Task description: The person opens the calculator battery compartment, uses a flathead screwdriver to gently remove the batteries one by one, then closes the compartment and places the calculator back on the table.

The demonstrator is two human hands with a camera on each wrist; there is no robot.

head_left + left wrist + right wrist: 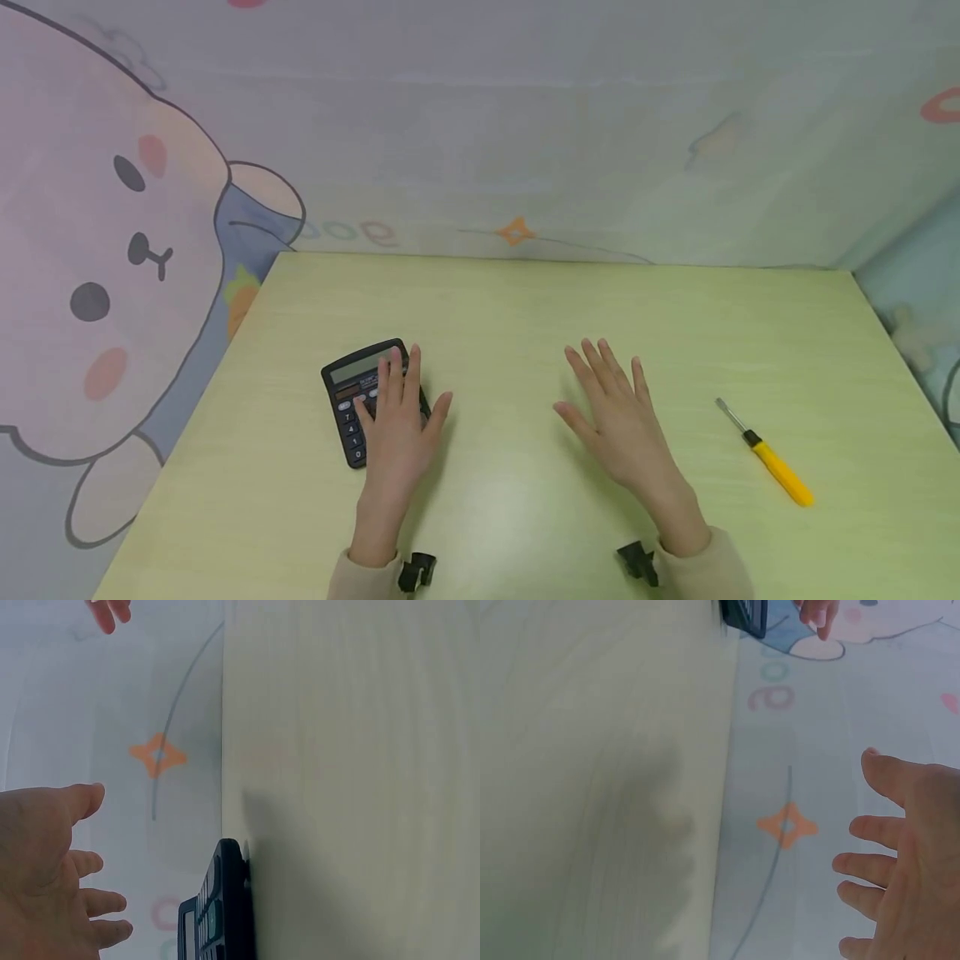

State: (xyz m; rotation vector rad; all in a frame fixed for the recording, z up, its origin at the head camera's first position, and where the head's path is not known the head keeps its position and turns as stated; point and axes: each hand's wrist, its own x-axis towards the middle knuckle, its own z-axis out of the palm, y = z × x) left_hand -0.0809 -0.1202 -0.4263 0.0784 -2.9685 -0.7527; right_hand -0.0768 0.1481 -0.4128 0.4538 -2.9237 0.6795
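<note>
A black calculator (355, 425) lies on the left part of the table, its display toward the back. Above it hovers my left hand (397, 433), fingers spread, covering much of the keypad in the head view. In the left wrist view a gap separates that hand (45, 877) from the calculator (232, 900). My right hand (626, 429) is held over the table right of the middle, fingers extended, holding nothing. To its right lies a screwdriver (780, 471) with a yellow handle, its metal tip pointing to the back left.
The pale wooden table (495, 333) ends at a printed cloth backdrop (480, 150) with a cartoon animal on the left. Small black devices (417, 572) sit at both wrists. A dark cable (951, 400) shows past the table's right edge.
</note>
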